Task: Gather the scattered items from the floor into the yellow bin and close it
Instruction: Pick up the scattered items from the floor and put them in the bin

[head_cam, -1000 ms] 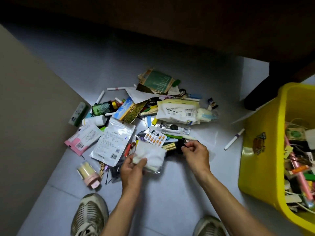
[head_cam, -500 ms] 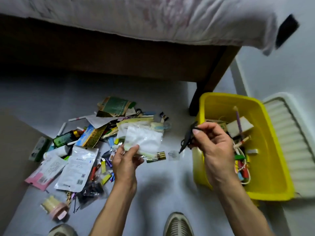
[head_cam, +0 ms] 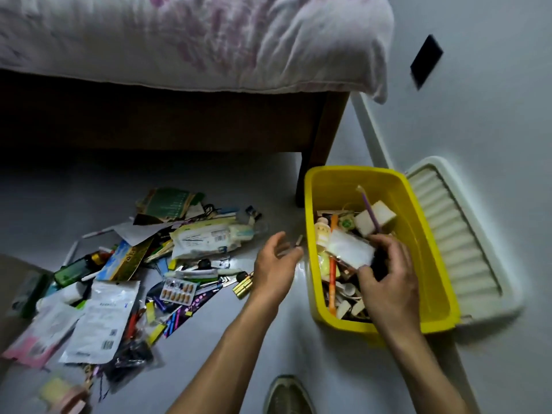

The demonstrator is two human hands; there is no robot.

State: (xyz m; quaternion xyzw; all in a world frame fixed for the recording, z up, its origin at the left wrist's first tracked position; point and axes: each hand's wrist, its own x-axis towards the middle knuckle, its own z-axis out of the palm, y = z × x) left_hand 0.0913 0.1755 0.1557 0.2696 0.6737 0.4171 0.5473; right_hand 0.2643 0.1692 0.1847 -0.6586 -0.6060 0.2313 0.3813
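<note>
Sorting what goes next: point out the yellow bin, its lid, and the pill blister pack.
yellow bin [head_cam: 430, 234]: head view, bare inner right wall.
lid [head_cam: 457, 234]: head view, ribbed underside.
pill blister pack [head_cam: 178, 291]: head view, centre of pack.

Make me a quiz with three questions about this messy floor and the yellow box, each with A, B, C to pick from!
1. Where is the yellow bin?
A. On the bed
B. On the floor by the bed leg
C. On top of the pile

2. What colour is the lid lying beside the bin?
A. White
B. Red
C. Black

3. What is the left hand doing?
A. Gripping a bottle
B. Open, holding nothing
C. Pressing on the lid

Answers:
1. B, the bin stands on the floor just right of the bed leg.
2. A, the ribbed lid on the bin's far side is white.
3. B, its fingers are spread loosely between the pile and the bin, with nothing in them, while the right hand reaches into the bin.
</note>
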